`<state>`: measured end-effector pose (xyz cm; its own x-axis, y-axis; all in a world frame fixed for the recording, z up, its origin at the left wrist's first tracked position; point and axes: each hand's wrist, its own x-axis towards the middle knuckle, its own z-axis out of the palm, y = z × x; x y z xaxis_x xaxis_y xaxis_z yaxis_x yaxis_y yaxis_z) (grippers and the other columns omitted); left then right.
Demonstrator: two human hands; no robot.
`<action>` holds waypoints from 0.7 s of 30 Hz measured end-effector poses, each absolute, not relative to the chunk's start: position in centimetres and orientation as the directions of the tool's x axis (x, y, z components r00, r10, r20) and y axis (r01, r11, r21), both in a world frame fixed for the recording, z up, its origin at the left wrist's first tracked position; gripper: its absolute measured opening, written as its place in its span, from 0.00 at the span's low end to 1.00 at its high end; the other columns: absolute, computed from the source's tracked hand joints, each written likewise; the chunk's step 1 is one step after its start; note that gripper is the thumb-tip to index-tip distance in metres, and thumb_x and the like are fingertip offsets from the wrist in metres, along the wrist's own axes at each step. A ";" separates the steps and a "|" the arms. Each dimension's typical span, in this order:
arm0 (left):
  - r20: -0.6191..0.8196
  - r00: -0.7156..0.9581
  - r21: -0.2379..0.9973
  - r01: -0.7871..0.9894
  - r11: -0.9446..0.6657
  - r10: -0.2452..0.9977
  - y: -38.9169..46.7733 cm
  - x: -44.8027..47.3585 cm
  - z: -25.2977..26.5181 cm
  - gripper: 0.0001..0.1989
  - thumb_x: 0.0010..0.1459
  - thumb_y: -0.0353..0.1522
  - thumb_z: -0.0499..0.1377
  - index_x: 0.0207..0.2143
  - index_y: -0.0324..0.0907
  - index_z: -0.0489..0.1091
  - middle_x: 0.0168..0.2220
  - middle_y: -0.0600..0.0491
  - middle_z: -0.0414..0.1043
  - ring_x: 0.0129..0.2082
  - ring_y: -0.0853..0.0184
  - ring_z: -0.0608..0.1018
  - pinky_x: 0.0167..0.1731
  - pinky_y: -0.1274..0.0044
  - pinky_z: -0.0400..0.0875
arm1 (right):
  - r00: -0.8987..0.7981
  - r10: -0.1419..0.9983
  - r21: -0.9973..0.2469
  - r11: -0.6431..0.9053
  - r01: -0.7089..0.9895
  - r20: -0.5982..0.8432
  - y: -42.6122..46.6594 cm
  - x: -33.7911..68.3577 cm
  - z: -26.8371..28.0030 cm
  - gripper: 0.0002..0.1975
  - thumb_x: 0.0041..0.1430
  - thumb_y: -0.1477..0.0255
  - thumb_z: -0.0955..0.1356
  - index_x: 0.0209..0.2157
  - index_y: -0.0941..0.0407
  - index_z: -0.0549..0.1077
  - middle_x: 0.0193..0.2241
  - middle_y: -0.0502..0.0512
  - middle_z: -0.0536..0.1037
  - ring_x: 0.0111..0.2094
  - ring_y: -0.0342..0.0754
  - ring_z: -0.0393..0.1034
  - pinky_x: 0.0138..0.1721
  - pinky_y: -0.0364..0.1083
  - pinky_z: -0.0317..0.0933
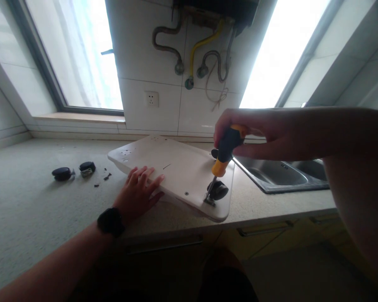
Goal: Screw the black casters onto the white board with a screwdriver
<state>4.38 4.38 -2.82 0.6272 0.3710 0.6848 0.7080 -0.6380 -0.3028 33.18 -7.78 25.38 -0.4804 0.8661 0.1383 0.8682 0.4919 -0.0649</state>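
A white board [176, 161] with rounded corners lies on the counter, its near right corner at the counter's front edge. My left hand [140, 188], with fingers spread, rests on the board's near left edge. My right hand [239, 132] is wrapped round the yellow and black handle of a screwdriver [221, 165]. The shaft slants down to the mounting plate of a black caster wheel [219, 191] at the near right corner; the exact tip is hard to make out. Another caster [214, 154] shows at the far right corner, partly behind the screwdriver.
Two loose casters, one farther left [61, 173] and one nearer the board [87, 167], lie on the counter [66, 209] beside small dark bits [106, 177]. A steel sink [271, 172] is set in at the right. Pipes [193, 50] hang on the tiled wall.
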 end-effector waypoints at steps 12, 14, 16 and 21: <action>0.685 0.633 -0.303 0.697 -0.650 0.361 4.6 4.3 -2.9 0.23 0.67 0.41 0.60 0.60 0.41 0.68 0.60 0.34 0.65 0.60 0.41 0.68 0.62 0.45 0.63 | -0.148 0.954 0.340 0.053 0.939 0.261 -7.8 30.5 25.7 0.30 0.54 0.39 0.67 0.26 0.54 0.72 0.19 0.54 0.68 0.24 0.49 0.63 0.29 0.50 0.51; 0.684 0.634 -0.302 0.696 -0.651 0.360 4.6 4.3 -2.9 0.24 0.67 0.41 0.61 0.61 0.41 0.68 0.60 0.34 0.65 0.61 0.41 0.68 0.62 0.44 0.62 | -0.132 0.935 0.372 0.001 0.928 0.328 -7.7 30.5 25.2 0.35 0.55 0.35 0.62 0.23 0.54 0.70 0.18 0.55 0.64 0.24 0.50 0.62 0.30 0.51 0.50; 0.686 0.630 -0.293 0.698 -0.654 0.364 4.6 4.3 -2.9 0.24 0.67 0.41 0.61 0.61 0.42 0.67 0.60 0.35 0.65 0.61 0.41 0.68 0.62 0.44 0.62 | -0.119 0.911 0.390 -0.049 0.920 0.395 -7.8 30.7 24.9 0.37 0.56 0.33 0.58 0.23 0.54 0.71 0.18 0.57 0.63 0.26 0.52 0.63 0.31 0.52 0.49; 0.685 0.623 -0.281 0.705 -0.651 0.379 4.6 4.3 -3.0 0.23 0.67 0.40 0.61 0.60 0.43 0.67 0.60 0.36 0.65 0.61 0.43 0.68 0.62 0.45 0.62 | -0.136 0.935 0.310 0.030 0.950 0.328 -8.1 32.2 24.7 0.31 0.58 0.39 0.61 0.39 0.52 0.76 0.21 0.54 0.69 0.25 0.51 0.63 0.30 0.51 0.51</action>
